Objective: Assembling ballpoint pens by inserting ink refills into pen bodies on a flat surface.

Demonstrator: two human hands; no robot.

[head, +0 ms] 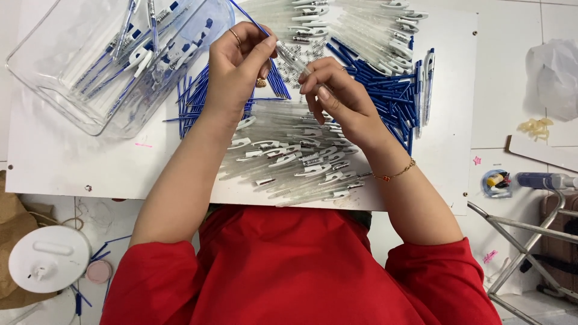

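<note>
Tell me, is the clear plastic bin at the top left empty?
No, the clear plastic bin holds several assembled blue and white pens, lying loosely across its bottom.

A clear pen barrel with a silver tip is tilted, pinched at its ends, above heaped clear barrels.

A single head-worn camera looks almost straight down from above the person, close over the white worktop, taking in both forearms, the red sleeves at the bottom edge, and floor on either side
</note>
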